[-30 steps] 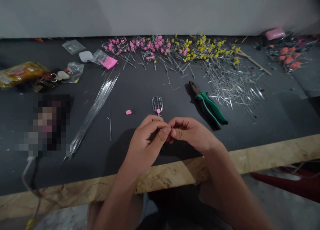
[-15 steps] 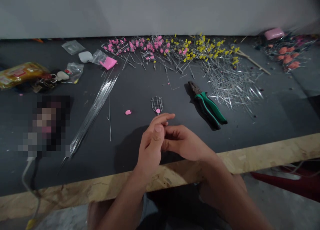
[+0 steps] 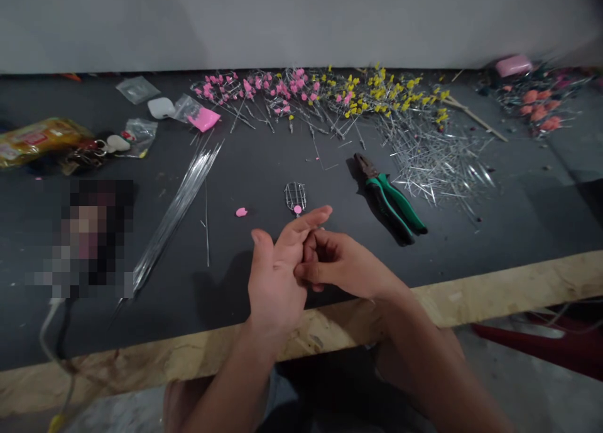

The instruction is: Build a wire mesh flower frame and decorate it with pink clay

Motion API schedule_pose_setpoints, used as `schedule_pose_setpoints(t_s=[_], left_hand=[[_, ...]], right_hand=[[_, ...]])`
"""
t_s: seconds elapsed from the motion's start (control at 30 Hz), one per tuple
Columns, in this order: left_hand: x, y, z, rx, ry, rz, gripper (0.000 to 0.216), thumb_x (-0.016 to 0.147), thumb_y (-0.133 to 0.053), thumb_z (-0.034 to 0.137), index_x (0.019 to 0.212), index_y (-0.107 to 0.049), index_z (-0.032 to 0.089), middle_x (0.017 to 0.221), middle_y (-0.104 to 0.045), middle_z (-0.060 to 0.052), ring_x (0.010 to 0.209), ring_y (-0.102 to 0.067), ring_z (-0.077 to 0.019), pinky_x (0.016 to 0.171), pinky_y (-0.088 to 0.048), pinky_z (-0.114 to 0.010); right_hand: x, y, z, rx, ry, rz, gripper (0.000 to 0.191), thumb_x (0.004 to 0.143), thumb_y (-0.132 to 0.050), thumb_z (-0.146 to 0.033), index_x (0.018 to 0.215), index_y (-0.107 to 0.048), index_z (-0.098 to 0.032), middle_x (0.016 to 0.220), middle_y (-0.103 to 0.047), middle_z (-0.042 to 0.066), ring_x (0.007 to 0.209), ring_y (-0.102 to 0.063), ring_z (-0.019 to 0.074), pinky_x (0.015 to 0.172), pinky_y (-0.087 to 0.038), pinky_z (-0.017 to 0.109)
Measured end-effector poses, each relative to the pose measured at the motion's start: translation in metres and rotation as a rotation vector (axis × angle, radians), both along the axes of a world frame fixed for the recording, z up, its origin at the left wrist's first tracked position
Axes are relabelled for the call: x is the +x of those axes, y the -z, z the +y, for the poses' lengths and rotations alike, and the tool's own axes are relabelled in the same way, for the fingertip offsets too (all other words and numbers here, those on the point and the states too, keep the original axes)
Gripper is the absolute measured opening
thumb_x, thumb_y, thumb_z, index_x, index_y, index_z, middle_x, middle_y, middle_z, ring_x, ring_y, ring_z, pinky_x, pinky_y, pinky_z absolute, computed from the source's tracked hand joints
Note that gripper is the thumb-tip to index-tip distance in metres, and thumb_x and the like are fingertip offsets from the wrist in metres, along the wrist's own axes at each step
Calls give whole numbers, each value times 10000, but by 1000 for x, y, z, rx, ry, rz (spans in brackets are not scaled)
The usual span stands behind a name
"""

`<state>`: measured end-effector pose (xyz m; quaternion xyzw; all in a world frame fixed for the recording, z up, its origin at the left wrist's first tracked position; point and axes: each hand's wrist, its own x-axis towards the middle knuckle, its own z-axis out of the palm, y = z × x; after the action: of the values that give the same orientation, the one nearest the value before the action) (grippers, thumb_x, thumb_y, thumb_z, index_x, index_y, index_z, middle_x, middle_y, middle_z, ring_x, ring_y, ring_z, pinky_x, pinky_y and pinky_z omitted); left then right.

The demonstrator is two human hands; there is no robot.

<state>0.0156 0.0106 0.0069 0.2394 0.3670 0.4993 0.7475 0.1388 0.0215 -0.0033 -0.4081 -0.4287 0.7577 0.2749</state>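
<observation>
My left hand (image 3: pixel 277 282) is turned palm up over the near part of the table, its thumb spread wide and its index finger stretched out. Against its palm and outer fingers my right hand (image 3: pixel 346 266) presses with curled, pinched fingertips; whatever they hold is hidden or too small to make out. Just beyond my fingers lies a small wire grid shaped like a paddle (image 3: pixel 295 195), with a pink dot (image 3: pixel 298 210) at its base. A small pink lump (image 3: pixel 242 212) rests to the left of it. Pliers with green and black handles (image 3: pixel 393 200) lie to the right.
A bundle of straight wires (image 3: pixel 176 213) and a blurred-out object with a cable (image 3: pixel 47 326) are at left. Along the back are pink-tipped wire pieces (image 3: pixel 254 87), yellow-tipped ones (image 3: pixel 381 87), loose wires (image 3: pixel 438 156) and a bag of pink material (image 3: pixel 203 118). The wooden edge (image 3: pixel 325 332) runs in front.
My left hand has opened and turned its palm upward, its thumb swinging away to the left. My right hand stays pinched against it, shifted slightly left. The things on the table have not moved.
</observation>
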Motion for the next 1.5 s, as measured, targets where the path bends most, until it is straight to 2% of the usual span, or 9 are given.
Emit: schedule_pose_setpoints(t_s=[0.07, 0.23, 0.47, 0.63, 0.83, 1.03, 1.2, 1.4, 1.5], left_hand=[[-1, 0, 0, -20, 11, -33, 698, 833, -270, 741, 1010, -697, 218, 1313, -581, -66, 1236, -493, -284, 804, -524, -328], [-1, 0, 0, -21, -36, -99, 709, 841, -256, 736, 949, -712, 204, 1256, -617, -79, 1341, -386, -275, 1066, -376, -386], [-1, -2, -1, 3, -16, -105, 713, 844, -249, 732, 984, -703, 200, 1327, -571, -67, 1379, -330, -263, 1092, -346, -354], [-4, -6, -4, 19, 31, -102, 724, 839, -225, 743, 988, -704, 221, 1349, -553, -50, 1399, -285, -272, 1066, -380, -380], [-4, -6, -11, 61, 29, -82, 706, 827, -251, 752, 977, -702, 229, 1369, -539, -43, 1373, -336, -271, 1106, -334, -396], [2, -6, -14, 60, -221, 15, 600, 871, -251, 670, 883, -676, 247, 1339, -568, -21, 1378, -351, -249, 1115, -308, -399], [2, -1, -13, 107, -333, 10, 508, 872, -323, 630, 880, -650, 243, 1302, -597, -28, 1373, -362, -230, 1103, -314, -361], [2, -2, -11, 160, -236, -91, 526, 864, -329, 645, 904, -651, 231, 1308, -590, -36, 1388, -337, -228, 1108, -306, -330], [1, -9, -13, 181, -179, -120, 544, 876, -305, 642, 918, -659, 231, 1296, -594, -33, 1405, -304, -234, 1119, -291, -323]], right_hand=[[0, -1, 0, -2, 19, -7, 344, 769, -707, -372, 669, -431, -195, 566, -488, -71, 525, -488, 81, 538, -381, 245], [0, -2, -1, 20, -22, -92, 362, 716, -757, -370, 694, -441, -195, 601, -483, -71, 554, -463, 79, 529, -354, 237], [-1, 3, -1, 42, 7, -36, 379, 692, -780, -328, 692, -423, -201, 580, -458, -83, 534, -442, 75, 503, -334, 228], [4, 0, -1, 0, -99, 23, 361, 758, -717, -371, 697, -404, -202, 607, -444, -77, 524, -454, 71, 499, -348, 228], [2, -7, -8, 141, -39, -114, 370, 689, -777, -342, 724, -438, -196, 676, -429, -67, 602, -401, 76, 529, -330, 223], [-4, -11, -16, 252, 48, -137, 110, 830, -619, -290, 831, -562, -195, 768, -555, -32, 681, -503, 98, 622, -409, 243], [-14, -7, -24, 396, 87, -122, 84, 825, -622, -270, 858, -640, -195, 834, -647, -12, 755, -563, 111, 702, -434, 253], [-16, 1, -23, 395, 187, -96, 219, 768, -692, -361, 767, -564, -183, 744, -550, -31, 678, -483, 97, 637, -390, 248], [-10, -1, -20, 376, 115, -42, 241, 748, -710, -344, 772, -529, -186, 714, -499, -45, 653, -449, 90, 609, -370, 239]])
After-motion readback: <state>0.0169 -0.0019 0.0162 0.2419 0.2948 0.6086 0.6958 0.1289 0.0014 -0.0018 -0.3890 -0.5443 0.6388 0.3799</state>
